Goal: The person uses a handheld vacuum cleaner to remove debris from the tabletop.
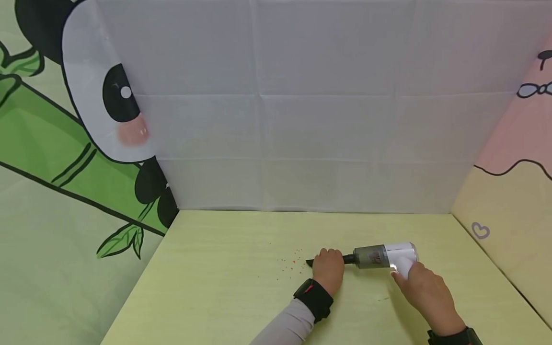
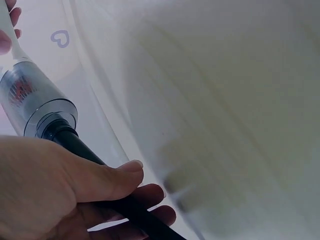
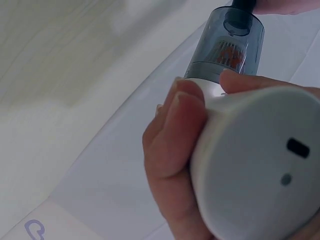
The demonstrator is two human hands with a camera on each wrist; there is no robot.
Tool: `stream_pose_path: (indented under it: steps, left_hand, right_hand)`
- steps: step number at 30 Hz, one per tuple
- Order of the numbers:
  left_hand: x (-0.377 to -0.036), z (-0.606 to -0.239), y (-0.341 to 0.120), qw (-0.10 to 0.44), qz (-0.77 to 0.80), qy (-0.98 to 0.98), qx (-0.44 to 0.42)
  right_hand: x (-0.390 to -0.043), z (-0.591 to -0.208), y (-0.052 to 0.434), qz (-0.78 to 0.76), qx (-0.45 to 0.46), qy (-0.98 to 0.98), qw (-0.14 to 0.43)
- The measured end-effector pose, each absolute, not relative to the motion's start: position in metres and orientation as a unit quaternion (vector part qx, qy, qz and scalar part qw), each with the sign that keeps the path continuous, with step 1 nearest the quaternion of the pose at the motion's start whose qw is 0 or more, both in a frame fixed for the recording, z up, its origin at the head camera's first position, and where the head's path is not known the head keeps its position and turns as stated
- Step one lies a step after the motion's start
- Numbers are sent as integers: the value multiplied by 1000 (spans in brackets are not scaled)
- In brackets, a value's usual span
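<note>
The left hand (image 1: 328, 272) pinches the black tube (image 1: 348, 259) of a small vacuum (image 1: 401, 256). In the left wrist view, the thumb is on one side of the tube and the fingers bend round the other. The right hand (image 1: 427, 292) has its fingers wrapped round the white handle (image 3: 250, 165). In the right wrist view, the end of the handle looks big and round, with a dark slot (image 3: 298, 148) in it.

The vacuum is right of the middle, low in the head frame, and it lies sideways with its tip (image 1: 309, 263) to the left. Its see-through cup (image 1: 370, 257) has something red inside. I cannot tell if the tip touches the table (image 1: 207, 287). Little crumbs (image 1: 294, 261), some of them orange, are spread just left of the tip.

The table is pale yellow. A grey sleeve (image 1: 284, 326) comes up from the bottom edge, and both wrists wear black bands (image 1: 314, 299). The back wall (image 1: 302, 120) is plain grey with fold lines. A panda (image 1: 86, 72) and a green stalk (image 1: 43, 124) are painted at the upper left. The right wall (image 1: 517, 134) is pink on top and cream below, with a purple heart (image 1: 480, 230) down low.
</note>
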State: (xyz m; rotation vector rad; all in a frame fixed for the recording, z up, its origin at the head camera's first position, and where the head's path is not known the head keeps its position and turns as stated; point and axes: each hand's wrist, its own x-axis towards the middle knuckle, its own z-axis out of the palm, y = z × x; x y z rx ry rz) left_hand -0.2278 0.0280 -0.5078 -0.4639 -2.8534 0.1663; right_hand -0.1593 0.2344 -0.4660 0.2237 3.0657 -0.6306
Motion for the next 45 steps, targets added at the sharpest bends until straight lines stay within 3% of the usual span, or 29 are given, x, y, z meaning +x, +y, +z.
stream_pose_path:
  steps: [26, 45]
  left_hand:
    - [-201, -506, 15, 140, 54, -975, -161]
    - [-205, -515, 15, 170, 77, -969, -163]
  right_hand:
    - [-129, -466, 217, -188, 71, 979, -33]
    - [-138, -464, 223, -190, 62, 980, -21]
